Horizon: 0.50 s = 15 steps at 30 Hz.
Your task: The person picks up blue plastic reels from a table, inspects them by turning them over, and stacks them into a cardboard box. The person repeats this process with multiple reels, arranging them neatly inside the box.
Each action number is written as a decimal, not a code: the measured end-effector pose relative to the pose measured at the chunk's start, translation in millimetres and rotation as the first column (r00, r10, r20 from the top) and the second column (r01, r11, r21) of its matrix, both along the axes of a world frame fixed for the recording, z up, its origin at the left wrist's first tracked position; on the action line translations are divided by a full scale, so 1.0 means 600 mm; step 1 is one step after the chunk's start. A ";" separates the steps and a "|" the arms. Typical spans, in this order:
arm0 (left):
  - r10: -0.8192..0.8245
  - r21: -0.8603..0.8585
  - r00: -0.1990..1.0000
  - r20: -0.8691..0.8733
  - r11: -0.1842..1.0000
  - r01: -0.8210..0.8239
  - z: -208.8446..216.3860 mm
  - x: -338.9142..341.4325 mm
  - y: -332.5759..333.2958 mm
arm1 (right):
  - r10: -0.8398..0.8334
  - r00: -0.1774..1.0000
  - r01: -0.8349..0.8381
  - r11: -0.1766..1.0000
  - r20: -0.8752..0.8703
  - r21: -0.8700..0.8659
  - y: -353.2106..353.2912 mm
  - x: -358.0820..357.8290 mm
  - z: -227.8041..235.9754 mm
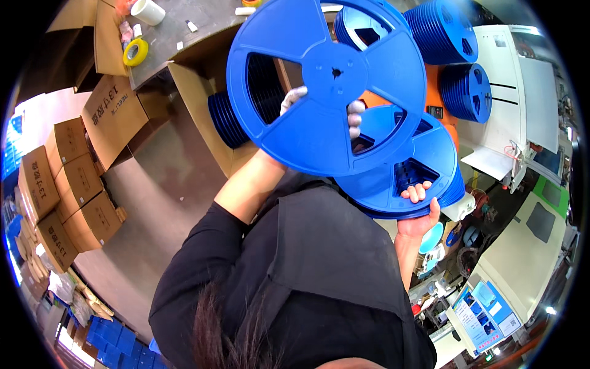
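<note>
A large blue reel (332,71) is tilted in front of me, over the box opening and the reels behind it. My left hand (354,117) holds it from behind; white-covered fingertips curl through two of its windows, around the web between them, while the palm is hidden. Below and to the right, my right hand (416,212) grips the near rim of more blue reels (430,154) stacked together, its fingers hooked in at a window. The held reel partly covers that stack.
An open carton (203,117) with blue reels (226,120) inside stands left. More reel stacks (444,31) sit on an orange surface (433,92). A grey table (175,27) carries yellow tape (135,52). Cartons (74,160) are piled far left; a pale machine (507,92) stands right.
</note>
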State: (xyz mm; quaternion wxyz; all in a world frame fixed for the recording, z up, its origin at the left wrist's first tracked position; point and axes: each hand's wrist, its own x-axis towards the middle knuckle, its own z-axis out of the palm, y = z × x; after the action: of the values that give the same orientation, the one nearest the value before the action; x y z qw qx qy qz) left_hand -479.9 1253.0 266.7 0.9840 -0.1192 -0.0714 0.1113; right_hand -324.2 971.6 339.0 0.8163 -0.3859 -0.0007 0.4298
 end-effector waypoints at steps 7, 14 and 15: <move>-0.073 -0.078 0.995 0.068 0.994 0.078 -0.018 0.023 0.024 | -0.008 0.999 0.008 1.000 -0.037 0.015 -0.007 -0.002 -0.005; -0.050 -0.109 0.998 0.048 0.993 0.055 -0.016 0.019 0.022 | -0.028 0.999 0.030 0.999 -0.036 0.036 -0.019 -0.008 -0.011; -0.043 -0.107 0.999 0.030 0.993 0.046 -0.018 0.017 0.023 | -0.021 0.999 0.025 0.997 -0.050 0.069 -0.017 -0.007 -0.016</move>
State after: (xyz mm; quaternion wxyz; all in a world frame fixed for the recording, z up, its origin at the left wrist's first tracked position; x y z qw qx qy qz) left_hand -469.9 1266.9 255.7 0.9773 -0.1754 -0.0762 0.0913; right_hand -328.5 961.3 329.3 0.8340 -0.3464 0.0086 0.4294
